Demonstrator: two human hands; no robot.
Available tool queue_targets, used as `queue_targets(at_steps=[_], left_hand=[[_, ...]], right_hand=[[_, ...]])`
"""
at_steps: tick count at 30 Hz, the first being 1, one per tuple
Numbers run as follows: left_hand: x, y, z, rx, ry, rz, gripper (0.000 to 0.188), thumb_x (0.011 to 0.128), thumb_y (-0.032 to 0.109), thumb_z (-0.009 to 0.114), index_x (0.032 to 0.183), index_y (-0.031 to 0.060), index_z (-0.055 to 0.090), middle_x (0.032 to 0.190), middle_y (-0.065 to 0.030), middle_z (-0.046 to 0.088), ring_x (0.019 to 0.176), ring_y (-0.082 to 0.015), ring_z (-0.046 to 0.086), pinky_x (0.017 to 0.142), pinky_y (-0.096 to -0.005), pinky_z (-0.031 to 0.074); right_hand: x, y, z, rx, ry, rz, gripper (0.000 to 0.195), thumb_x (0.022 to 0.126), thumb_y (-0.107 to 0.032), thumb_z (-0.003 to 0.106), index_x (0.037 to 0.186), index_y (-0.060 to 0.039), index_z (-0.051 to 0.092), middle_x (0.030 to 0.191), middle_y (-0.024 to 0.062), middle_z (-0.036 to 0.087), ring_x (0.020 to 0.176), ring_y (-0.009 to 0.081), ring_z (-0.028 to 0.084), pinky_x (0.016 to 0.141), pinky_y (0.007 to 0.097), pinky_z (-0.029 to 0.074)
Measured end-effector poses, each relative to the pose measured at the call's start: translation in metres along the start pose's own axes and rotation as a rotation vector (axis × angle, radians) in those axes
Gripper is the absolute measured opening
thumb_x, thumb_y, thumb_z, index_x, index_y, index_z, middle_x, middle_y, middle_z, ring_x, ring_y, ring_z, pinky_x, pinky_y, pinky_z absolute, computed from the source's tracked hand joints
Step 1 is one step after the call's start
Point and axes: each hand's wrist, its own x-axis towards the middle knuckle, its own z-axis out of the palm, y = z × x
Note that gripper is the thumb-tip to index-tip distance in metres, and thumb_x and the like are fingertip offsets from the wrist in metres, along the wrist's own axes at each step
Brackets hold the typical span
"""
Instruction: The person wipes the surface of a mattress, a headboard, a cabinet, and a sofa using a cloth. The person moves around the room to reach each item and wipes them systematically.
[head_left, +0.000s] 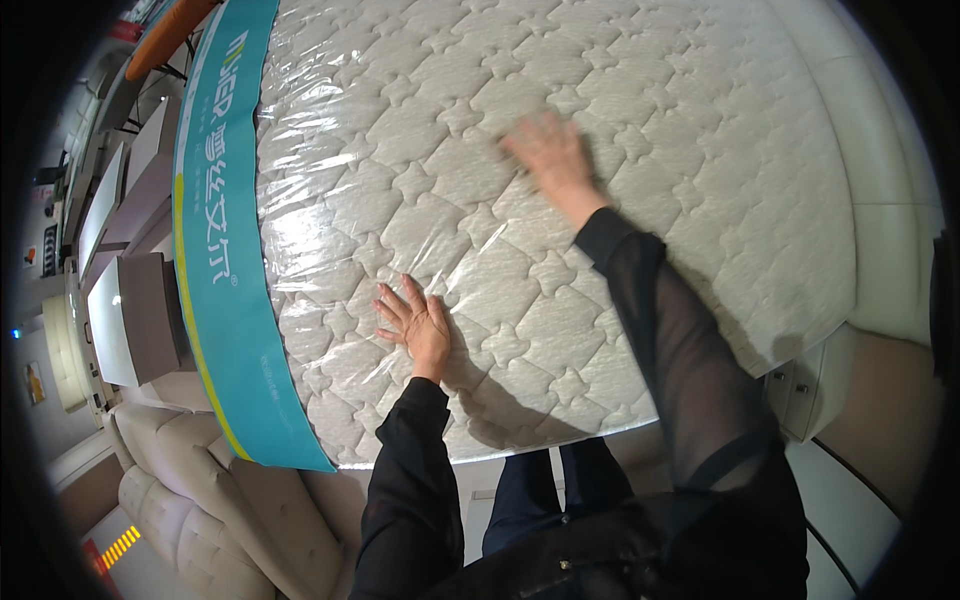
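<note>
Before me lies a quilted, cream-coloured mattress (720, 150) with a star-like pattern. Clear plastic film (300, 232) with bright reflections covers at least its left part. My left hand (421, 326) rests on the film near the lower left of the mattress, fingers spread, holding nothing. Farther up and to the right, my right hand (551, 154) is over the mattress surface, blurred, its fingers apart and empty; whether it touches cannot be told. A teal cloth band (229, 225) with printed writing and a yellow stripe runs along the mattress's left end.
A padded headboard (885, 157) borders the right end, with a white bedside cabinet (817, 382) at the lower right. Beyond the teal band stand box-shaped tables with glossy tops (109, 322) and a tufted beige sofa (187, 487). An orange cushioned seat (165, 37) is at the upper left.
</note>
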Motion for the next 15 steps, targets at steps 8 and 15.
queue_targets(at_steps=[8, 15], left_hand=[[0.003, 0.015, 0.002, -0.024, -0.031, 0.018, 0.064, 0.093, 0.044, 0.036, 0.149, 0.0208, 0.016, 0.155, -0.0178, -0.006, 0.140, -0.0442, -0.009, 0.100, -0.0709, -0.005], [0.007, 0.003, 0.005, -0.012, 0.011, 0.051, 0.061, 0.095, 0.048, 0.034, 0.149, 0.0269, 0.016, 0.155, -0.0154, -0.004, 0.140, -0.0422, -0.008, 0.100, -0.0717, -0.003]], right_hand=[[-0.089, 0.102, 0.051, 0.318, 0.049, 0.538, 0.049, 0.089, -0.010, 0.047, 0.136, -0.0244, 0.045, 0.147, 0.0071, 0.032, 0.136, 0.0365, 0.024, 0.107, 0.0613, 0.015], [-0.181, -0.084, -0.016, 0.701, 0.059, 0.138, 0.052, 0.082, 0.004, 0.045, 0.127, -0.0200, 0.055, 0.146, 0.0129, 0.034, 0.137, 0.0391, 0.023, 0.106, 0.0669, 0.009]])
